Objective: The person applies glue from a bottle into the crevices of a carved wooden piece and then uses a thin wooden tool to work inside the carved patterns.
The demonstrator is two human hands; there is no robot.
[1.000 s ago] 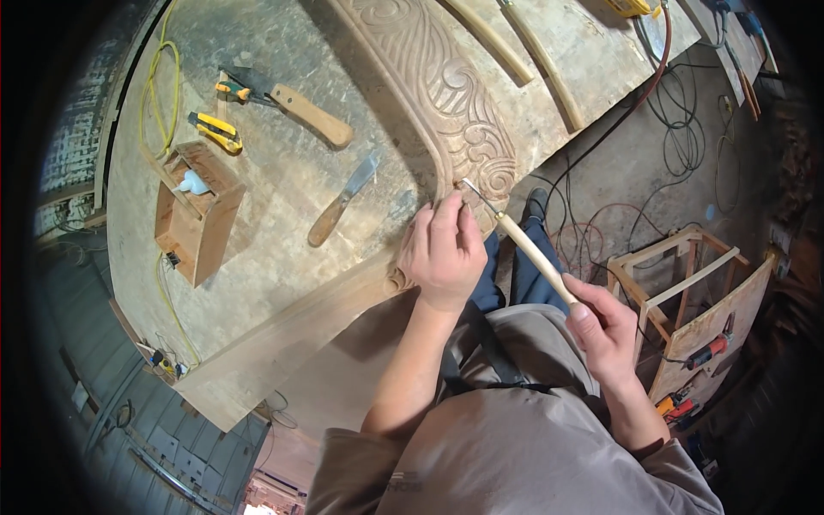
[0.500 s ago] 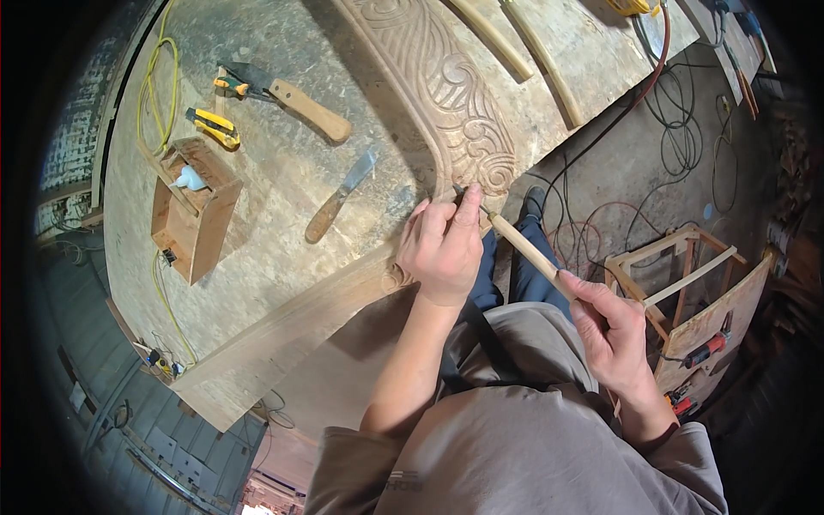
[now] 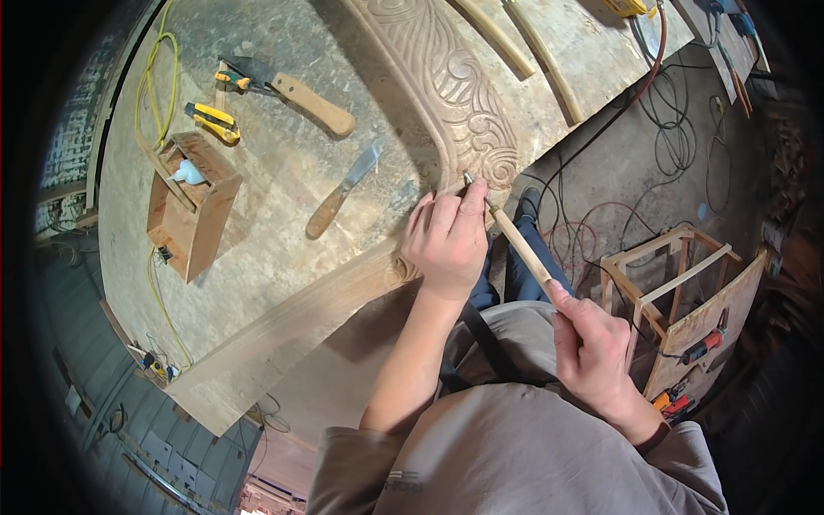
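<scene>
A carving chisel with a pale wooden handle slants across in front of me, its metal tip on the carved wooden piece near the end of the scrollwork. My left hand rests on the wood with its fingers closed around the chisel's blade just behind the tip. Farther back, my right hand wraps the rear of the handle, thumb lying along it. The curved piece bears leaf and spiral relief, and a plainer wooden rail runs from under my left hand toward the lower left.
On the worn bench lie a small scraper, a wide putty knife, a yellow utility knife and an open wooden box with a white bottle. Two wooden strips lie beyond the carving. A wooden-framed stand and cables are at right.
My right hand has shifted left and slightly toward me, swinging the chisel handle to a steeper angle. The metal tip now shows more beyond my left fingers, which stay in nearly the same spot.
</scene>
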